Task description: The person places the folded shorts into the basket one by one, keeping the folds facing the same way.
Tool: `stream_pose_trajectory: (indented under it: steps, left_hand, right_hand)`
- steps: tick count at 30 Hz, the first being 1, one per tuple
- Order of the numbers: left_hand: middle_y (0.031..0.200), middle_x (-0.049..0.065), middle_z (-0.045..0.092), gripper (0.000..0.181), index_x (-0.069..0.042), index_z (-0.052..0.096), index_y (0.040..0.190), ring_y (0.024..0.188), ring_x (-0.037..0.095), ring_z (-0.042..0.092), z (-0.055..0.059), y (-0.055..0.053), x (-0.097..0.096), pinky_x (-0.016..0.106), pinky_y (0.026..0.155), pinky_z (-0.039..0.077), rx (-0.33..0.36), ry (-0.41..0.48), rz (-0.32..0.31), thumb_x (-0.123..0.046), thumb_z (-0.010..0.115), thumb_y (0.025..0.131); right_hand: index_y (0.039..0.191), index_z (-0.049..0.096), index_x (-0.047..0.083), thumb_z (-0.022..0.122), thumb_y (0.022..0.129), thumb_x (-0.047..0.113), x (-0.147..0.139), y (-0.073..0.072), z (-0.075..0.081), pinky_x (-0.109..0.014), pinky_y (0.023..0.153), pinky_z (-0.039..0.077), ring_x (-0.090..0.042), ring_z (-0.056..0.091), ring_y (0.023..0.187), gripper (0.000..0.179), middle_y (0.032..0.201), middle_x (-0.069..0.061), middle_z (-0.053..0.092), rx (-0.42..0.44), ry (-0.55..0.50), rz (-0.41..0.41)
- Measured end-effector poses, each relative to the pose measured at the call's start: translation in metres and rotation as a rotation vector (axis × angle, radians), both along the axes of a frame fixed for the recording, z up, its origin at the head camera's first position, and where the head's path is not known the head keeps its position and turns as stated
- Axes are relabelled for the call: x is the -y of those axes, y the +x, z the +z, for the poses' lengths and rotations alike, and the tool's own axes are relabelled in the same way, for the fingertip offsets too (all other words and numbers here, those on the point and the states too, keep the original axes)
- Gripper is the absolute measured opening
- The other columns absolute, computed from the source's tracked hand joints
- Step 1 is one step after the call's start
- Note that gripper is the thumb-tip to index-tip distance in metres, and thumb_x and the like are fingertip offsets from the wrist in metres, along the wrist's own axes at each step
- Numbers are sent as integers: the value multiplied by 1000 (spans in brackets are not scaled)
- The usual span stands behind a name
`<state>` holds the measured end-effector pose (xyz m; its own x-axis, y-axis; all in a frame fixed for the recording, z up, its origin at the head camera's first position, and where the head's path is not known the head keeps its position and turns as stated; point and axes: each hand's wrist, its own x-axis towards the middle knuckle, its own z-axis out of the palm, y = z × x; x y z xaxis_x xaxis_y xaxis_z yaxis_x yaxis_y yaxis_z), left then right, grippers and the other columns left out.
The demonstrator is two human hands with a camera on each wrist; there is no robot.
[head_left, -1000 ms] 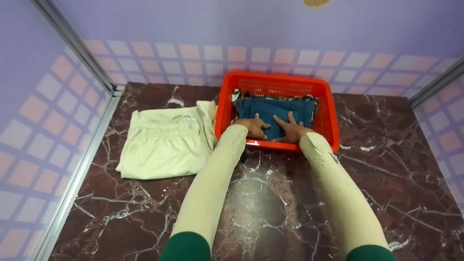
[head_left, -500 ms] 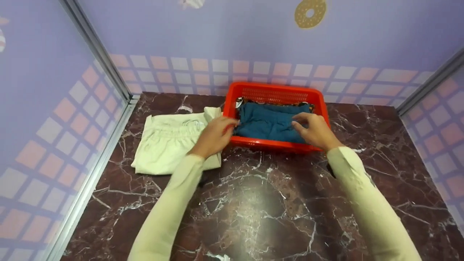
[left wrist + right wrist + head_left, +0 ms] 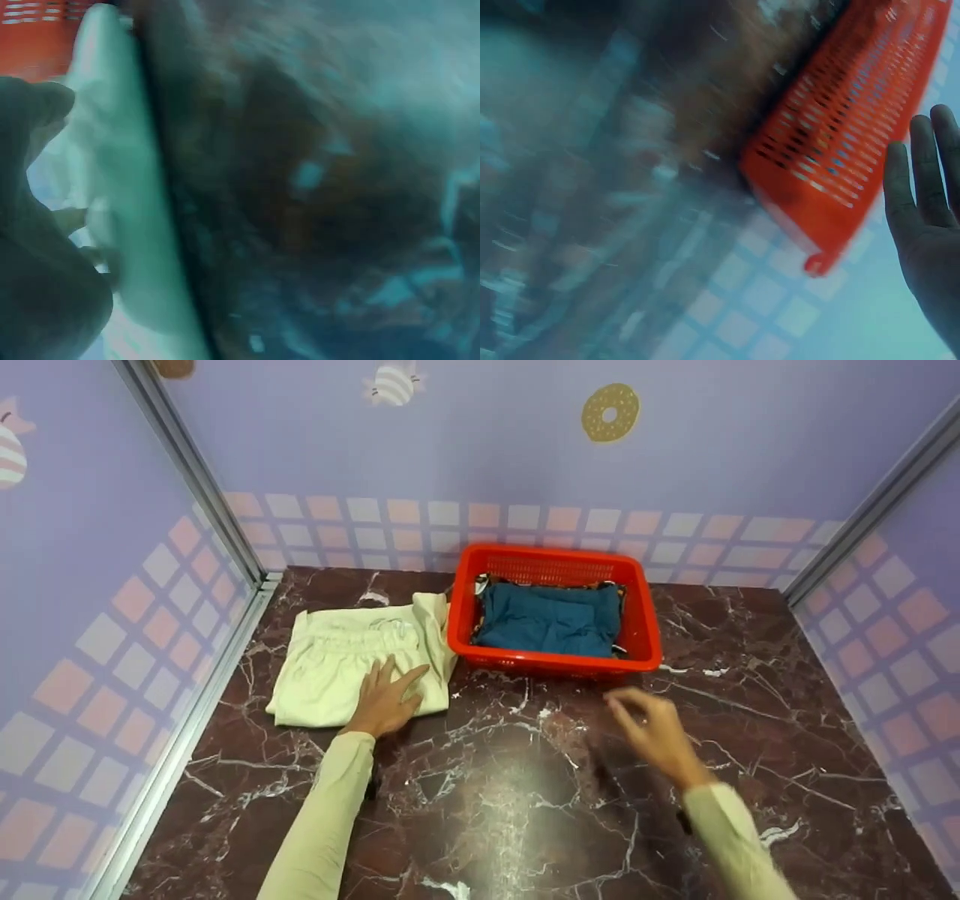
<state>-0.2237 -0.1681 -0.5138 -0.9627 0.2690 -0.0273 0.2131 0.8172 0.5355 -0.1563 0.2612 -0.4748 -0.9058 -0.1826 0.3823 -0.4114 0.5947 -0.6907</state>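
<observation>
In the head view my left hand [image 3: 384, 699] rests with spread fingers on the lower right part of a folded cream garment [image 3: 330, 682], which has a gathered elastic waistband and a drawstring. The left wrist view shows the same hand [image 3: 45, 225] over the cloth's pale edge. My right hand [image 3: 660, 735] is in the air over the floor, in front of the red basket, holding nothing; its fingers [image 3: 924, 169] look straight in the right wrist view. Inside the red plastic basket [image 3: 555, 662] lies a folded blue garment [image 3: 547, 619] on top of a dark patterned cloth.
The dark marbled floor [image 3: 510, 810] spreads in front of the basket and garment. A lilac wall [image 3: 495, 450] with checks stands right behind the basket, and side walls close off left and right. The cream garment's right edge touches or nearly touches the basket.
Both hands have left the blue garment in the basket. The left one moved left and down onto the cream garment; the right one drew back toward me, over the floor.
</observation>
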Motion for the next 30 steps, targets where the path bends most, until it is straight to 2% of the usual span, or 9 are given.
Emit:
stream_pose_trajectory:
  steps: [4,7,11,17,21,25,30]
  left_hand:
    - [164,29,12,53,-24,47,153,149,53,1,-6,0,2,66,118,5,4,-87,22,-30,53,101]
    - [163,28,17,52,-25,50,151,149,53,5,-7,0,4,67,116,10,-7,-128,28,-33,53,100]
    - [162,28,22,51,-25,53,149,148,53,11,-5,1,5,68,113,16,-22,-144,32,-34,54,99]
    - [161,25,27,50,-29,54,148,148,50,17,-2,12,1,68,111,21,-39,-179,28,-37,55,98]
    - [160,24,28,52,-30,53,148,147,49,19,-6,25,-2,68,111,21,-36,-198,22,-39,55,98]
    - [160,24,28,53,-32,51,149,146,49,20,-10,42,-6,67,112,20,-8,-219,9,-42,55,98]
    - [154,24,36,50,-34,56,145,141,49,29,-12,62,-12,65,108,26,-51,-217,-12,-43,60,96]
  right_hand:
    - [103,75,-3,70,89,-7,-3,27,-30,-17,83,54,-24,72,90,15,99,-10,76,-39,-43,-47]
    - [100,75,-3,71,89,-8,-7,40,-41,-11,79,51,-19,71,84,13,93,-9,76,-49,-79,-74]
    - [99,75,-5,69,88,-11,-5,51,-38,-11,74,51,-15,69,80,14,89,-9,75,-16,-114,-116]
    - [95,74,-7,67,86,-17,7,61,-14,-11,73,50,-21,69,78,16,88,-18,74,-9,-140,-122]
    - [96,74,-7,66,87,-17,12,65,-10,-14,73,53,-20,69,79,16,90,-21,73,37,-170,-113]
    - [97,74,-7,65,89,-16,16,69,-14,-15,71,54,-18,69,79,15,91,-22,72,103,-197,-100]
    - [97,74,-7,66,89,-13,19,71,-17,-11,74,50,-14,67,80,13,91,-21,73,116,-178,-112]
